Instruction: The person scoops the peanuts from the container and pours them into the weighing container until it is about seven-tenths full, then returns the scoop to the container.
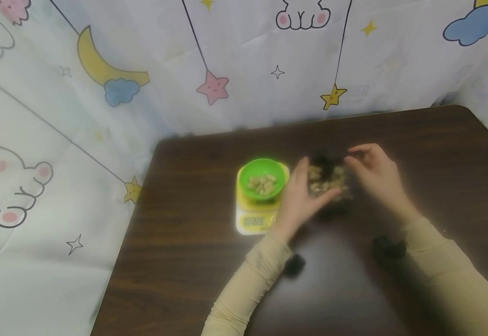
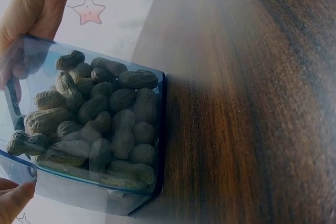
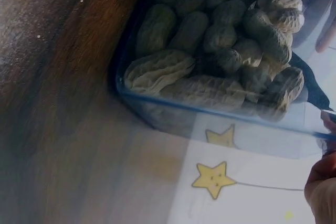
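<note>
A clear plastic box (image 1: 345, 193) of unshelled peanuts (image 2: 123, 129) stands on the table. My left hand (image 1: 300, 198) holds it at the left, thumb across the front and fingers along the side. In the left wrist view that thumb pinches the rim. My right hand (image 1: 380, 175) is at the far right corner, thumb and forefinger together. Between them they pinch a dark thin piece (image 3: 310, 82) that reaches into the box; its full shape is hidden. To the left, a green bowl (image 1: 262, 164) with several peanuts rests on a yellow and white kitchen scale (image 1: 240, 224).
The dark wood table (image 1: 177, 242) meets a cartoon-printed curtain (image 1: 252, 56) along its back edge. The scale's display (image 1: 255, 222) appears to read 220. Dark wrist-worn units (image 1: 295, 265) sit under the sleeves. The bowl and scale stand close beside the left hand.
</note>
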`<control>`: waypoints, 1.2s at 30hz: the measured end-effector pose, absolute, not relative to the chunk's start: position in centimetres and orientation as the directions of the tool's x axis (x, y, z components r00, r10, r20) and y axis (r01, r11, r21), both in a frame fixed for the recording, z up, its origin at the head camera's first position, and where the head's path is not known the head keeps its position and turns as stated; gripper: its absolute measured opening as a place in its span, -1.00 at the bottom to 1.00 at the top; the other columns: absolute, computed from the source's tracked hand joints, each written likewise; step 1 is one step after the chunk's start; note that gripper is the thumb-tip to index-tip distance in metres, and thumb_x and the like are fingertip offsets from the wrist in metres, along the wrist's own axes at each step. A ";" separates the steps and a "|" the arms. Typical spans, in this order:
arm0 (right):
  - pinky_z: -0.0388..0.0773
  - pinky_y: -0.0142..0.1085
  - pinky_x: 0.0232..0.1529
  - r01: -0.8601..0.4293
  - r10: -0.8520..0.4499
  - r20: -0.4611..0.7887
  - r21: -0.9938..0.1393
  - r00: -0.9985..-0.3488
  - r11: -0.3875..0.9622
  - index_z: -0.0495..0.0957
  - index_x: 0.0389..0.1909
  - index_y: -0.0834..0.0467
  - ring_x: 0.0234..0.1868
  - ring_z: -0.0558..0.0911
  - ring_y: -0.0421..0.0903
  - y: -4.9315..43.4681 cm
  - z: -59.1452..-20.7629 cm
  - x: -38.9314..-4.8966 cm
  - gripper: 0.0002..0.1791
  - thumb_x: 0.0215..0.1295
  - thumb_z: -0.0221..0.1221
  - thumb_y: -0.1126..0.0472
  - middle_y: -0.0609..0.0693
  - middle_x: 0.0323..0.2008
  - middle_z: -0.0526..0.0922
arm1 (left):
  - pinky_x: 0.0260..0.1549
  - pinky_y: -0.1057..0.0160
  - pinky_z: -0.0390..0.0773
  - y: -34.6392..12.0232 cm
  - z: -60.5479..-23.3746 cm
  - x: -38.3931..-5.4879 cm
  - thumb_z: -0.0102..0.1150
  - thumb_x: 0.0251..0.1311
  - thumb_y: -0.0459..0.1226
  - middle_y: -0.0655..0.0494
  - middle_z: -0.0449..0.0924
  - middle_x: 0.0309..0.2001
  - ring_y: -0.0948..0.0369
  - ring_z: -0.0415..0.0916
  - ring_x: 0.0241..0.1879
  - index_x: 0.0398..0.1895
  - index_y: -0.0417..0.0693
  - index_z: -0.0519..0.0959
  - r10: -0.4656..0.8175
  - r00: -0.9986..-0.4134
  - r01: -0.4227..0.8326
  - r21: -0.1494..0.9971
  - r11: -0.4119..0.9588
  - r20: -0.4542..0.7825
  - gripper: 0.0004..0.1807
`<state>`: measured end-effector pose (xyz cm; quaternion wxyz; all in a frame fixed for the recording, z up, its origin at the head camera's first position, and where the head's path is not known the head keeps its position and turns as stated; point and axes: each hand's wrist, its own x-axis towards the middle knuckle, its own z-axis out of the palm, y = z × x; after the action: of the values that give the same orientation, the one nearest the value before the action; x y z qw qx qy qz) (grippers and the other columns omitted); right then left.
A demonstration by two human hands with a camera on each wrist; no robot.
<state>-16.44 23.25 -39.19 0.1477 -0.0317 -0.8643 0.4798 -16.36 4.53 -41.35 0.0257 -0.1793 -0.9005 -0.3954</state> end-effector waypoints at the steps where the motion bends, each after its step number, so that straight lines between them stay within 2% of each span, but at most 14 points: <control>1: 0.32 -0.38 -0.70 -0.087 0.203 0.228 -0.840 -0.952 0.535 0.48 -0.04 -0.03 -0.65 0.38 -0.29 23.2 -39.1 -16.5 -0.66 0.22 0.18 -0.06 -0.21 -0.60 0.42 | 0.39 0.20 0.16 4.5 -41.3 -16.4 0.14 -0.05 0.33 0.04 0.01 0.46 0.15 0.05 0.43 0.46 0.00 -0.05 0.303 -0.934 0.345 0.704 0.621 0.191 0.11; 6: 0.28 -0.33 -0.75 -0.075 0.248 0.219 -0.871 -0.944 0.486 0.51 -0.05 -0.02 -0.67 0.37 -0.28 23.3 -39.4 -17.0 -0.65 0.18 0.21 -0.05 -0.23 -0.59 0.47 | 0.39 0.19 0.15 4.6 -41.3 -16.4 0.13 -0.07 0.35 0.05 -0.01 0.47 0.13 0.05 0.43 0.47 0.03 -0.08 0.302 -0.935 0.339 0.704 0.624 0.183 0.13; 10: 0.45 -0.32 -0.72 -0.018 0.275 0.131 -0.925 -0.952 0.379 0.50 -0.03 -0.01 -0.61 0.53 -0.22 23.7 -39.8 -17.4 -0.58 0.14 0.22 -0.11 -0.18 -0.48 0.60 | 0.39 0.19 0.14 4.7 -41.4 -16.5 0.11 -0.08 0.37 0.07 -0.02 0.48 0.17 0.02 0.44 0.47 0.07 -0.10 0.301 -0.937 0.334 0.704 0.627 0.176 0.13; 14: 0.60 -0.29 -0.61 0.030 0.291 0.063 -0.953 -0.955 0.303 0.48 -0.02 -0.01 -0.53 0.64 -0.16 23.6 -39.6 -17.4 -0.55 0.13 0.23 -0.13 -0.11 -0.42 0.65 | 0.40 0.18 0.14 4.7 -41.3 -16.5 0.09 -0.08 0.38 0.08 -0.04 0.48 0.18 0.00 0.45 0.47 0.09 -0.12 0.302 -0.938 0.331 0.710 0.622 0.172 0.13; 18: 0.59 -0.33 -0.60 0.033 0.287 0.065 -0.946 -0.956 0.323 0.46 -0.04 -0.05 -0.54 0.61 -0.22 23.4 -39.1 -17.2 -0.60 0.16 0.20 -0.12 -0.16 -0.43 0.61 | 0.40 0.17 0.13 4.6 -41.1 -16.5 0.09 -0.09 0.38 0.08 -0.05 0.48 0.16 0.00 0.45 0.47 0.10 -0.14 0.300 -0.939 0.326 0.718 0.616 0.169 0.14; 25: 0.44 -0.46 -0.65 -0.031 0.269 0.135 -0.933 -0.954 0.358 0.47 -0.08 -0.10 -0.58 0.48 -0.33 23.3 -38.9 -17.1 -0.75 0.23 0.18 0.01 -0.33 -0.48 0.53 | 0.40 0.17 0.13 4.8 -41.0 -16.6 0.09 -0.08 0.38 0.06 -0.05 0.48 0.14 0.01 0.45 0.47 0.08 -0.13 0.297 -0.940 0.326 0.710 0.624 0.170 0.14; 32: 0.52 -0.44 -0.60 -0.019 0.245 0.103 -0.946 -0.964 0.324 0.45 -0.05 -0.09 -0.56 0.52 -0.38 23.6 -39.0 -17.0 -0.74 0.26 0.15 0.02 -0.37 -0.46 0.55 | 0.40 0.16 0.15 4.8 -41.1 -16.2 0.13 -0.10 0.37 0.06 -0.03 0.47 0.13 0.03 0.44 0.47 0.09 -0.11 0.281 -0.947 0.301 0.735 0.608 0.156 0.14; 36: 0.50 -0.45 -0.58 0.007 0.250 0.093 -0.928 -0.964 0.372 0.44 -0.07 -0.11 -0.52 0.52 -0.39 24.0 -39.0 -16.8 -0.75 0.27 0.12 -0.04 -0.38 -0.46 0.54 | 0.39 0.16 0.18 4.8 -40.9 -16.0 0.19 -0.13 0.34 0.05 0.03 0.46 0.14 0.08 0.42 0.46 0.05 -0.05 0.267 -0.950 0.297 0.742 0.600 0.164 0.15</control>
<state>-16.80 23.98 -39.02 0.1097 -0.0782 -0.8209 0.5550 -15.97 4.81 -40.90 0.0180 -0.1576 -0.8944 -0.4182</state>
